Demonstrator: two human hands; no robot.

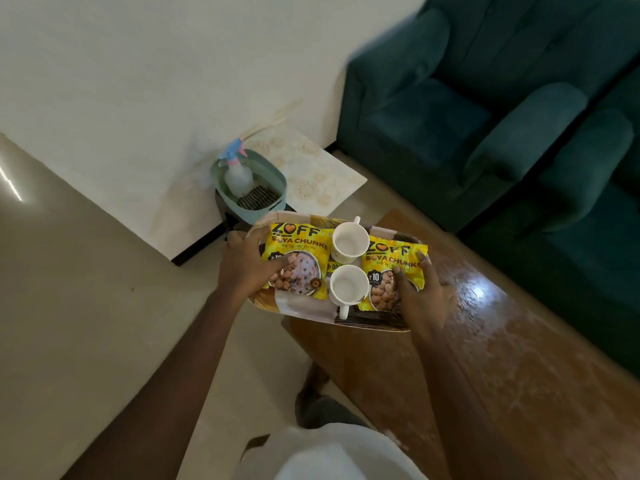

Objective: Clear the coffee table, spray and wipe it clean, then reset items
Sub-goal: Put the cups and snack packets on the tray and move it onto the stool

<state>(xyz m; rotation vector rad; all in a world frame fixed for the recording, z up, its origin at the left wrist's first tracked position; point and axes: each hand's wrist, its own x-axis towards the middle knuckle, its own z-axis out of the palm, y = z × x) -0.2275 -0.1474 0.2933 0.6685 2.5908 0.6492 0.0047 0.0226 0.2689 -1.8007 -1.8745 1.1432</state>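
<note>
- Left hand (242,261) grips the tray (363,325) by its left rim, thumb pressing on a yellow soya packet (298,258)
- right hand (424,299) clamps the right rim, thumb on the other packet (391,268)
- two white cups (348,242) sit between the packets
- tray's at the tabletop (485,341) end edge, half hanging past it
</note>
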